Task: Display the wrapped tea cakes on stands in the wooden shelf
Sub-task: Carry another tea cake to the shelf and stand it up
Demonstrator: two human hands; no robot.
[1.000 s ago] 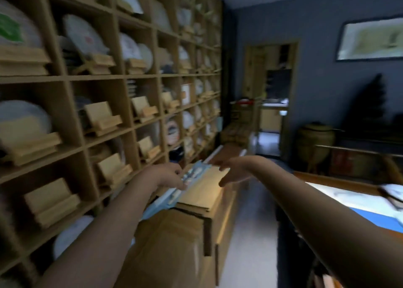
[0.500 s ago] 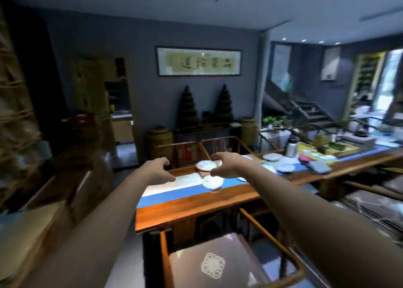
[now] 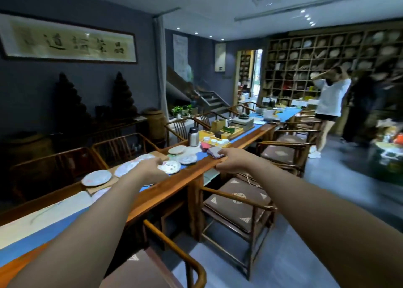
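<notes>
Above the long wooden table [image 3: 178, 184]: left hand [image 3: 150, 170] with fingers loosely curled, holding nothing, fingertips just beside a wrapped tea cake [image 3: 169, 167]; right hand [image 3: 231, 160] likewise loosely curled and empty, near a folded grey cloth [image 3: 214, 152] at the table edge. Further wrapped tea cakes [image 3: 96, 177] lying flat in a row along the blue runner [image 3: 39, 235]. Wooden chair [image 3: 237, 202] below the right forearm. Far right: wooden shelf [image 3: 305, 54] against the wall, a person [image 3: 330, 100] standing before it.

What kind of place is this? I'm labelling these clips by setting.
Probably a tea shop: wrapped tea cakes lie on a long wooden table, and a wall shelf holds more.
</notes>
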